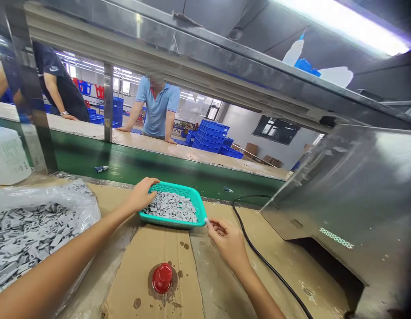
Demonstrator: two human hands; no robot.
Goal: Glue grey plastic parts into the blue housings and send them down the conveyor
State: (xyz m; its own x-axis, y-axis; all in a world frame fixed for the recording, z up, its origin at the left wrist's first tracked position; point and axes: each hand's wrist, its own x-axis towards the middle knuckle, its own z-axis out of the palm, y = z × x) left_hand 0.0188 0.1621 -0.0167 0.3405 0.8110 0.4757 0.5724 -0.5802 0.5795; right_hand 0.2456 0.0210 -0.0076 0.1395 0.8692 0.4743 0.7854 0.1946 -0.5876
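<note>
A teal plastic basket (200, 204) holds many small grey plastic pieces (174, 206). My left hand (142, 195) is closed over its left end, the fingers curled on the rim. Beside the basket's front right corner, my right hand (225, 237) pinches a small pale grey piece (207, 220) between thumb and fingertips. Whether that piece touches the rim I cannot tell. In front of the basket, a red cup-shaped object (162, 278) sits in a wet patch on a cardboard sheet (139, 270).
A clear plastic bag (92, 206) full of grey pieces lies at left, near a white jug (8, 153). A black cable (258, 252) runs beside a metal housing (341, 186) at right. Beyond the green conveyor belt (79, 153), two people stand near stacked blue crates (210, 135).
</note>
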